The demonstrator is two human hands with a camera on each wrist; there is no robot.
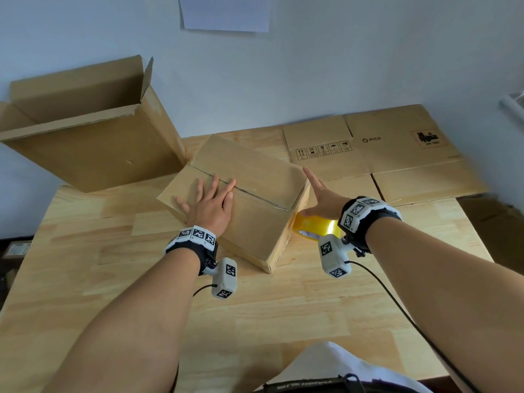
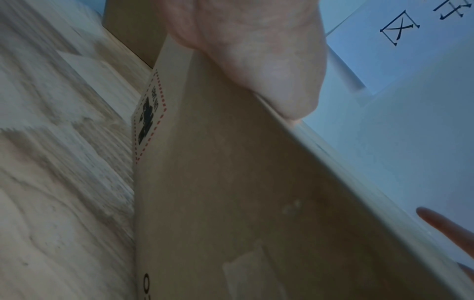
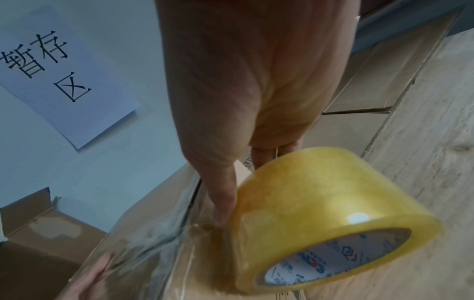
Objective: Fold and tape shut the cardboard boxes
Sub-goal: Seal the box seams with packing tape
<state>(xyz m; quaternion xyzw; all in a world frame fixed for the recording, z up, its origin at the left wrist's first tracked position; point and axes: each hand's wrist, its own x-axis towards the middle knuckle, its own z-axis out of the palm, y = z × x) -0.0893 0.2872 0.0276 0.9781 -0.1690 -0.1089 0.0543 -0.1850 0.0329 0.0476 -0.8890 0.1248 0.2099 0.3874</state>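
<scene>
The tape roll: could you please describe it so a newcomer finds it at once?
On the wooden table, look at the closed cardboard box in the middle. At its right side, under the right hand, sits the tape roll, the only glossy yellow thing among brown cardboard.

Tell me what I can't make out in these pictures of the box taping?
- Head view: the tape roll is mostly hidden under the right hand.
- Left wrist view: the left hand fingers are cut off by the top edge; the closed box fills the frame.
- Right wrist view: the tape end on the box is blurred.

pale wall point(image 1: 340, 66), paper sheet point(image 1: 225, 12), wooden table point(image 1: 255, 307)
</scene>
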